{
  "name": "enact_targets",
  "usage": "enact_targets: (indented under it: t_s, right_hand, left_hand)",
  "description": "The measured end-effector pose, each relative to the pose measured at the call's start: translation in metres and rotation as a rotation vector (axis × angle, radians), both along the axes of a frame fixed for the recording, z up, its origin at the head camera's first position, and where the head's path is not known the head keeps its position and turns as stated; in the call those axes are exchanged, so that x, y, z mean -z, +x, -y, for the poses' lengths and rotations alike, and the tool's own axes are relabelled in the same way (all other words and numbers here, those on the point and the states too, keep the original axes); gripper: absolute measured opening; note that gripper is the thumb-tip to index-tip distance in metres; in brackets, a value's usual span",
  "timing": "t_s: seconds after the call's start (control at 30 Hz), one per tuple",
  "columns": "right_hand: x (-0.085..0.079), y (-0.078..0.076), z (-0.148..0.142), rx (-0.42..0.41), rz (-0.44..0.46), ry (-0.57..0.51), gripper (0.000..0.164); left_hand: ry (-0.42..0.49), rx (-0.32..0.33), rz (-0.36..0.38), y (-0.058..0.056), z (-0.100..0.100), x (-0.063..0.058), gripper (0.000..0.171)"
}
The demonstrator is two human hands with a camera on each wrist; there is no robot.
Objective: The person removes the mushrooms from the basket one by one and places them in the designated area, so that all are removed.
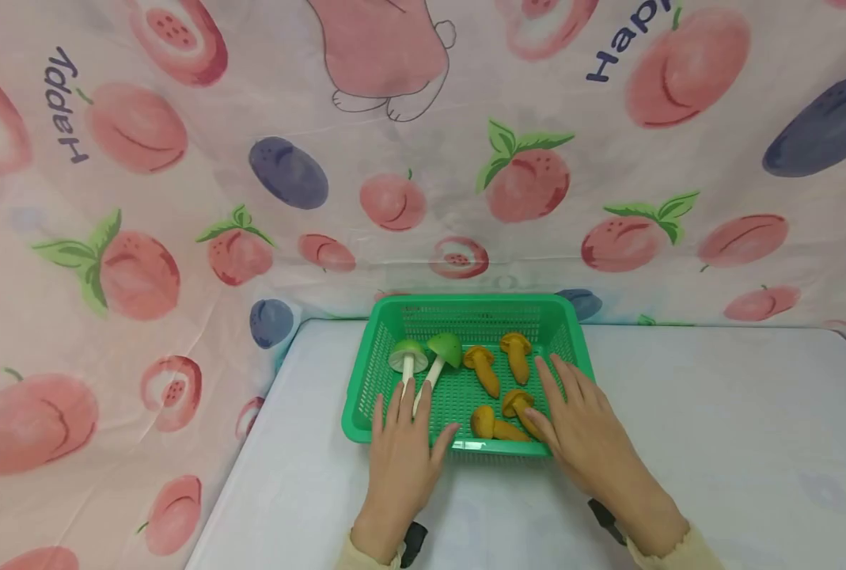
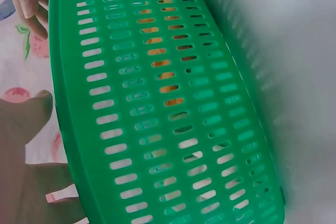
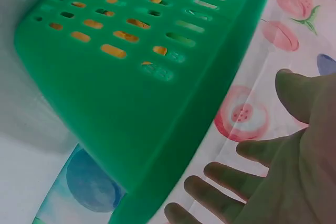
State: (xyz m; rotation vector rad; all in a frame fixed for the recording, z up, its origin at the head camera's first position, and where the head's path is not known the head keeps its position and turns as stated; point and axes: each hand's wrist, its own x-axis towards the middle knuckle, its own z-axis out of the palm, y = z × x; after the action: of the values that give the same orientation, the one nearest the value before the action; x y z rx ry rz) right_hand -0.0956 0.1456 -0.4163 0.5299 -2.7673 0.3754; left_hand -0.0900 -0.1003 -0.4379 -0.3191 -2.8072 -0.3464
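Observation:
A green plastic basket [image 1: 465, 299] stands on the white table, its slotted near side filling much of both wrist views. Inside, at the left, lie two toy mushrooms with green caps [image 1: 445, 348] and white stems. Several brown-yellow toy mushrooms [image 1: 516, 356] lie in its middle and right part. My left hand [image 1: 403, 447] reaches over the near left rim with fingers straight, overlapping the white stems in the head view. Over the near right corner spreads my right hand [image 1: 585, 419], its thumb beside a brown mushroom [image 1: 518, 404]. Neither hand grips anything.
Behind the basket and to the left hangs a pale cloth [image 1: 394, 142] printed with peaches and other fruit. The white tabletop [image 1: 715, 427] extends to the right and toward me. A black strap [image 1: 414, 543] shows at my left wrist, below a cream sleeve.

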Motion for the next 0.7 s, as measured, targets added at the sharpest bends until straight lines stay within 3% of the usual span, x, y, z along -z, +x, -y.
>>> enact_targets:
  t_s: [0.4,0.7]
  right_hand:
    - [-0.012,-0.01,0.001,-0.016,0.033,-0.015,0.071]
    - [-0.012,-0.016,0.004,-0.041,0.086,-0.05,0.07]
  left_hand:
    - [0.048,-0.018,-0.041,-0.002,0.013,-0.001,0.063]
    - [0.093,-0.035,-0.068,-0.002,0.021,0.0,0.059]
